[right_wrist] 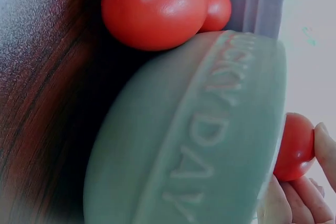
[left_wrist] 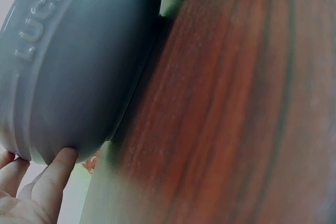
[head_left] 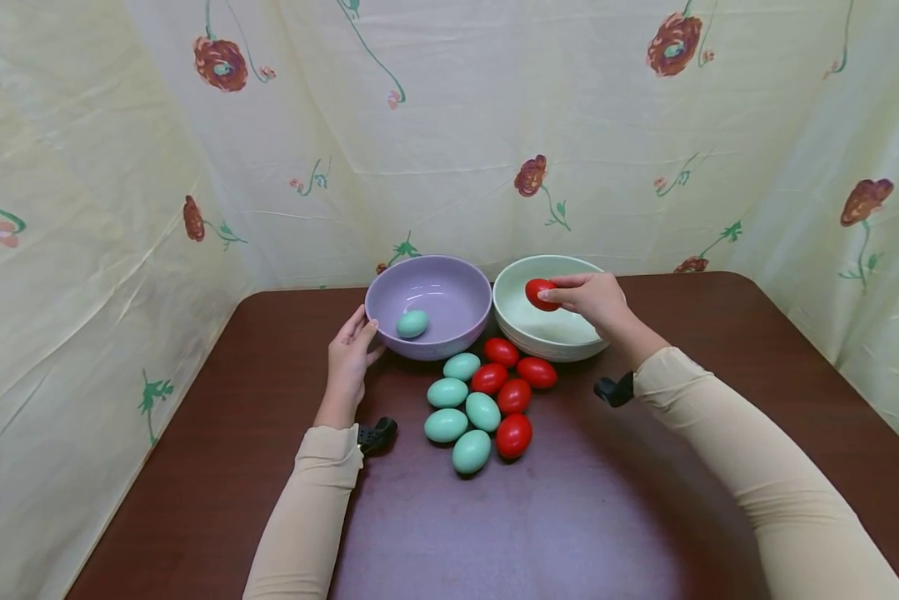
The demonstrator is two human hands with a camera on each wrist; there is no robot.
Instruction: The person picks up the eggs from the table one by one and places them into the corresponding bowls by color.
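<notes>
My right hand (head_left: pixel 595 300) pinches a red egg (head_left: pixel 541 294) between thumb and fingers over the pale green bowl (head_left: pixel 509 310). In the right wrist view that egg (right_wrist: pixel 295 148) shows just past the bowl's rim, and raised lettering runs along the bowl's side. My left hand (head_left: pixel 349 354) holds the purple bowl (head_left: pixel 449 292) at its left rim. One finger (left_wrist: pixel 62 169) presses on the lower side of this bowl in the left wrist view. Inside the purple bowl lies a single mint-green egg (head_left: pixel 412 324).
Several mint-green eggs (head_left: pixel 446 425) and several red eggs (head_left: pixel 514 436) lie clustered on the dark wooden table (head_left: pixel 284 358) in front of the bowls, which stand side by side. A flowered curtain (head_left: pixel 434 183) hangs behind. Each wrist wears a black camera (head_left: pixel 377 436).
</notes>
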